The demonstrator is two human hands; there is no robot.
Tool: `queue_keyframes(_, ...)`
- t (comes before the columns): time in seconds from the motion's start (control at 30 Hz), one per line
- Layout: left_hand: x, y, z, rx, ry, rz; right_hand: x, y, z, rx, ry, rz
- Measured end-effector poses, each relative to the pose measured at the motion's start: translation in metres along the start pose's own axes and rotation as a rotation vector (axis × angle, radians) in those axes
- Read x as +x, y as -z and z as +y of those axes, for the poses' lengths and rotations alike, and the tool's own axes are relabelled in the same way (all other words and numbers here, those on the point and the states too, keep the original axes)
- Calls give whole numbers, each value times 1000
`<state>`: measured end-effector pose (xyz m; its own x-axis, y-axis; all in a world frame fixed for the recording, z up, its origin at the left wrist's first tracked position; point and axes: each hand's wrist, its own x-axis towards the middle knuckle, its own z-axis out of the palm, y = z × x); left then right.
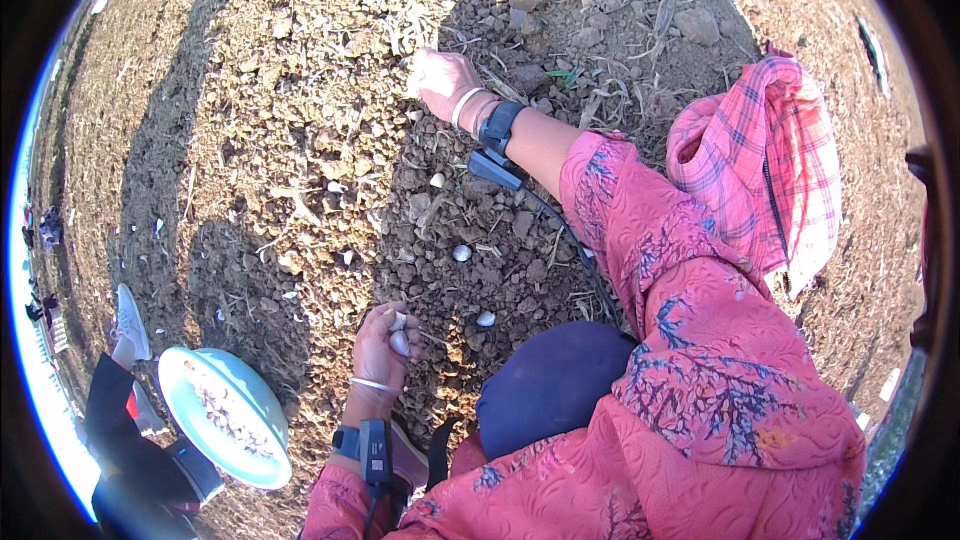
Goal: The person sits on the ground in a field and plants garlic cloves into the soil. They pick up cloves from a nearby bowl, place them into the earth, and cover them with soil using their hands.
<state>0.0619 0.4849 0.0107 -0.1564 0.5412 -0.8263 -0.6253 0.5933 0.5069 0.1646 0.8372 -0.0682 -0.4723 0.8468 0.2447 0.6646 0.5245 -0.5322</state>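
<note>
My left hand (381, 349) is palm up over the soil, its fingers curled around a few garlic cloves (400, 343). Farther out, my right hand (446, 82) reaches down to the crumbly soil at the edge of the shadow. Glare washes out its fingertips, so whether they pinch anything is unclear. Between the two hands, a whitish clove (461, 253) and a yellowish clove (437, 180) rest on the ground. Another pale clove (486, 319) lies just right of my left hand. Each wrist wears a strapped-on dark device with a cable.
At lower left stands a pale blue basin (279, 406) with many cloves inside. Beside it are another person's dark-clad leg (124, 405) and white shoe (130, 322). A pink plaid jacket (780, 165) lies at right. Clods, dry stalks and a larger stone (697, 26) dot the soil.
</note>
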Motion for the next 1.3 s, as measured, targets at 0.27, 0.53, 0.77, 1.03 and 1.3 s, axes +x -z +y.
queue_keyframes(0.27,9,21,1,0,5,58,59,-20,-11,-287,33,-208)
queue_keyframes(0.53,-1,13,31,-68,-82,-48,70,-32,-10,-248,18,-258)
queue_keyframes(0.77,-8,12,37,79,-304,-114,59,-14,-4,-413,289,-291)
queue_keyframes(1.03,1,-13,23,343,-375,-13,-141,44,-99,1040,-191,-1018)
queue_keyframes(1.3,4,-38,2,897,-579,43,-177,68,-113,1075,-652,-1173)
